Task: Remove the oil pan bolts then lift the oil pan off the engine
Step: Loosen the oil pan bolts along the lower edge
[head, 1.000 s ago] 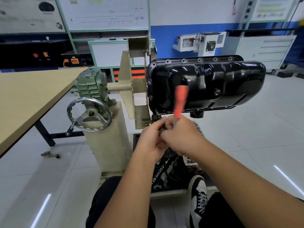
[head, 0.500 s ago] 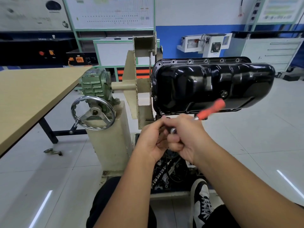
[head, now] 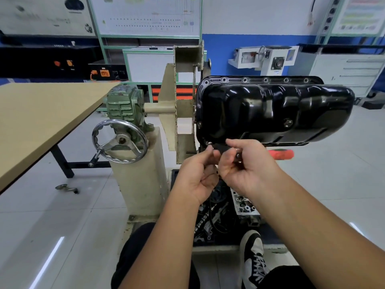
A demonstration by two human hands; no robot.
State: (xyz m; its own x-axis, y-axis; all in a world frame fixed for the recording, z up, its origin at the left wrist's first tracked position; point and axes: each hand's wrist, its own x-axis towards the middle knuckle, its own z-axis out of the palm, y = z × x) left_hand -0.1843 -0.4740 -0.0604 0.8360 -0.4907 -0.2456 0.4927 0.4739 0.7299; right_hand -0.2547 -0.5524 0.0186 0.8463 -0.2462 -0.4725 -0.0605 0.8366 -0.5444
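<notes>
A glossy black oil pan (head: 275,109) hangs sideways on the engine stand, with several bolt holes along its upper flange and a drain plug (head: 288,122) on its face. A bolt (head: 209,143) shows at the pan's lower left corner. My right hand (head: 248,165) grips a ratchet whose red handle (head: 281,153) points right, below the pan's lower edge. My left hand (head: 198,176) sits beside it, fingers curled around the tool's head end just under that corner bolt. The socket itself is hidden by my fingers.
The cream engine stand (head: 141,180) with a chrome handwheel (head: 119,141) and green gearbox (head: 125,105) stands left of the pan. A wooden table (head: 37,117) lies at the left. Loose engine parts (head: 220,215) fill a tray beneath my hands. My shoe (head: 253,259) rests near it.
The red handle has swung clockwise from pointing up, through up-right, to lying level and pointing right. Both hands stayed at the pan's lower left corner.
</notes>
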